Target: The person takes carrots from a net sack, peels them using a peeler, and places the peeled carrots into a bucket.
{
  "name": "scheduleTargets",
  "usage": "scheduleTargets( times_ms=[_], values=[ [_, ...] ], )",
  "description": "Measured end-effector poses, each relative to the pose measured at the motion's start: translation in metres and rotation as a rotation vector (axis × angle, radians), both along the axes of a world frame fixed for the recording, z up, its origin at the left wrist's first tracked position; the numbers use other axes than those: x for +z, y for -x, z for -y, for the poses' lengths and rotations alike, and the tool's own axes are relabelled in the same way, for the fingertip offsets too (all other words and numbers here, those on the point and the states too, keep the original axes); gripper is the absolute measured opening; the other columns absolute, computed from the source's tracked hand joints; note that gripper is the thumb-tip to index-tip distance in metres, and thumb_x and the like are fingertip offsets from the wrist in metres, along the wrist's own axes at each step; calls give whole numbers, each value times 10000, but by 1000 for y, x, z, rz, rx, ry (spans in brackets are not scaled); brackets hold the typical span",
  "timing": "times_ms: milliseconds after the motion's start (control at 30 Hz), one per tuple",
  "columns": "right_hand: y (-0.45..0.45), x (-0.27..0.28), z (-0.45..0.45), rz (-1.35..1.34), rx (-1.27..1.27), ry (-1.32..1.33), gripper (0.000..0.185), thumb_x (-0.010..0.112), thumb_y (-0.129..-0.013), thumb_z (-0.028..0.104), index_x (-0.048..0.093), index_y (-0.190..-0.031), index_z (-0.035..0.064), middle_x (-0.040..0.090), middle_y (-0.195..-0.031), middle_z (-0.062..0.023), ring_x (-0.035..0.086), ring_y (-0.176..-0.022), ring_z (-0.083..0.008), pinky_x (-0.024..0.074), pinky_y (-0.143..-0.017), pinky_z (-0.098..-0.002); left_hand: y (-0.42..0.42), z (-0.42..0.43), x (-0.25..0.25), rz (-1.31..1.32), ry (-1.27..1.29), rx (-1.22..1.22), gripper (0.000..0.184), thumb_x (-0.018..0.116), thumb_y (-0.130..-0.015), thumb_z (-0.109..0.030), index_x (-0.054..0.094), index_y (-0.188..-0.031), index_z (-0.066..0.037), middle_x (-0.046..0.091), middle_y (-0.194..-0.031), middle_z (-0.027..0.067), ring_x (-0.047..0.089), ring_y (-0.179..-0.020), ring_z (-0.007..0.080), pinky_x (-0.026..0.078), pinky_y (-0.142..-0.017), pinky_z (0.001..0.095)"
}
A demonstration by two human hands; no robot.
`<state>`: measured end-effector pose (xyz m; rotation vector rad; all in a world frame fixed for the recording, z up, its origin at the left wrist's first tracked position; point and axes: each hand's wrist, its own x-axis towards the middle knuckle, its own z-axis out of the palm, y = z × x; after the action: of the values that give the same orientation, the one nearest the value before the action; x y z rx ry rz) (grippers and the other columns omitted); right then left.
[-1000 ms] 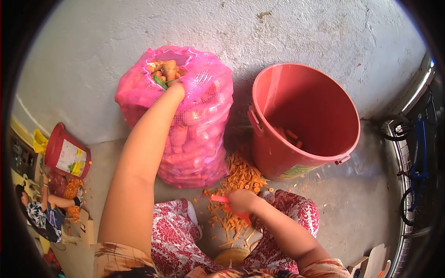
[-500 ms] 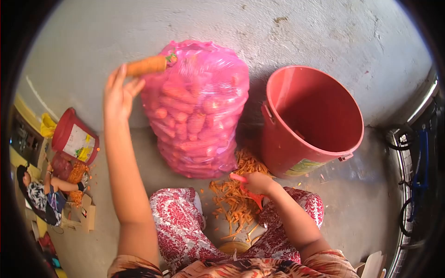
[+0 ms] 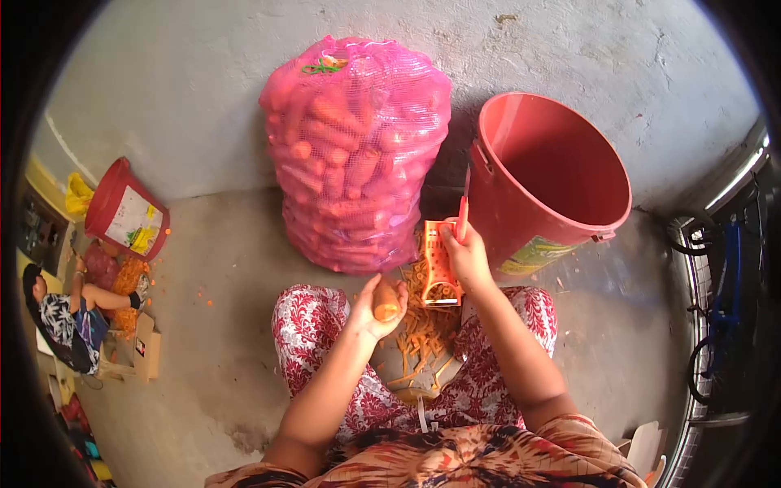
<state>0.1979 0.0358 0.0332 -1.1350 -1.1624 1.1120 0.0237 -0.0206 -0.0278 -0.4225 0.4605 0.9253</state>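
Observation:
My left hand (image 3: 373,315) is wrapped round a carrot (image 3: 386,302), its cut-looking end facing me. My right hand (image 3: 468,262) grips an orange plastic slicer (image 3: 440,262) with holes in its body and a metal blade across its lower end. A small knife (image 3: 464,218) with an orange-red handle also stands up from the right hand, point upward. Between my knees lies a heap of carrot peelings (image 3: 420,344). Just beyond my hands rests a pink mesh sack (image 3: 354,163) full of carrots, with green ties near its top.
A big red bucket (image 3: 488,236) stands right of the sack, against the wall. Far left, another person (image 3: 69,317) sits by a smaller red bucket (image 3: 122,211), an orange heap and a cardboard box (image 3: 146,348). A blue bicycle (image 3: 722,285) is at the far right.
My left hand has come down from beside the top of the sack to my lap, bringing a carrot. My right hand has risen slightly and turned the slicer upright.

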Motion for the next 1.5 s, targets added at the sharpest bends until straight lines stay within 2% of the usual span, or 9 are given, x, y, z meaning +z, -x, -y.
scheduleTargets(
  times_ms=[433,667,700,833,1000,1067,1333,1433,1500],
  values=[
    [41,13,41,201,-163,-51,106,481,-853,107,495,-861,2,510,-655,-32,465,-607,-86,410,-554,-257,-36,11,30,-255,-235,-156,271,406,-853,-355,559,-898,-136,606,-758,11,599,-683,172,504,-567,314],
    [43,5,40,472,-242,-197,57,475,-770,-7,495,-824,-11,521,-655,-138,531,-611,-224,426,-596,-326,-35,14,25,-351,-342,-244,314,365,-877,-337,532,-892,-71,587,-725,61,589,-632,179,492,-511,292],
    [30,2,26,491,-321,-218,125,536,-751,64,480,-846,5,571,-696,-219,584,-656,-365,449,-547,-414,-30,20,17,-382,-392,-314,309,369,-879,-330,525,-898,-64,585,-736,66,583,-608,177,489,-511,291],
    [-38,-21,-44,616,-745,-49,134,508,-772,91,488,-888,26,574,-692,-202,572,-672,-381,446,-575,-427,-31,32,23,-410,-488,-406,420,345,-871,-428,524,-858,-49,565,-681,76,560,-538,173,472,-460,291],
    [-20,-10,-16,309,-487,-243,82,470,-794,44,491,-859,-2,554,-723,-157,568,-656,-255,439,-605,-317,-38,22,39,-388,-231,-311,435,365,-856,-473,529,-899,-72,578,-733,83,564,-602,176,474,-520,321],
    [18,27,26,31,-315,5,74,488,-836,91,490,-849,17,465,-676,26,431,-595,-59,387,-541,-211,-35,18,22,-200,-426,-241,412,377,-859,-456,513,-994,-91,597,-852,68,584,-692,189,478,-576,329],
    [40,17,55,357,-207,-117,91,498,-836,80,485,-882,3,524,-700,-65,493,-637,-109,423,-580,-261,-35,14,21,-116,-316,-173,217,467,-844,-273,559,-915,-89,620,-802,45,611,-669,170,503,-544,327],
    [40,18,53,376,-221,-139,74,488,-798,40,465,-852,-5,545,-674,-201,566,-636,-364,437,-548,-368,-36,16,29,-240,-323,-220,278,436,-853,-325,547,-891,-72,605,-749,53,594,-599,183,486,-489,336],
    [28,-3,35,356,-331,-138,80,497,-815,71,478,-838,-3,540,-676,-142,538,-617,-232,429,-558,-318,-31,21,26,-273,-489,-280,344,407,-860,-377,534,-878,-58,587,-708,63,577,-566,187,470,-459,336]
  ],
)
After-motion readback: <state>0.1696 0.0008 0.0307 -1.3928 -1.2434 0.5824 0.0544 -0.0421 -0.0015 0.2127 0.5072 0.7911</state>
